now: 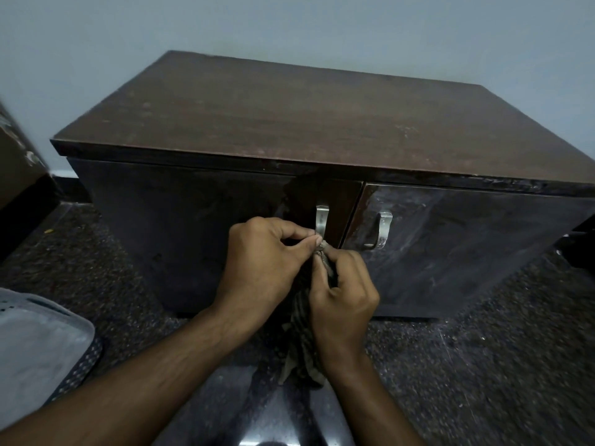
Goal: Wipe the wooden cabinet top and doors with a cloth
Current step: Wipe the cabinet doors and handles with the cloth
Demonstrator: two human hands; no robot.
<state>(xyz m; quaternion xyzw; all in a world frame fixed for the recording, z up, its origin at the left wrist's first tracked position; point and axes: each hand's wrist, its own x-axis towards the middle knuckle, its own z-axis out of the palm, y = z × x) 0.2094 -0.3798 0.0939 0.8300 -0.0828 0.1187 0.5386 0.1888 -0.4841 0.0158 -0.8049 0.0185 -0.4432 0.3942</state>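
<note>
A low dark wooden cabinet (289,117) stands against the wall, its brown top dusty and bare. Its two doors (180,226) are closed, and each carries a metal handle (322,218) near the centre seam. In front of the left door's handle, my left hand (260,262) pinches the top of a striped brown cloth (302,342) between thumb and forefinger. My right hand (343,294) grips the same cloth just below, and the rest of it hangs down between my wrists. The right door (450,246) shows pale smears.
The cabinet stands on a dark speckled floor (483,365). A brown piece of furniture (19,162) is at the far left edge. A grey dotted item (38,349) lies at the lower left. Another dark object (579,249) sits at the right edge.
</note>
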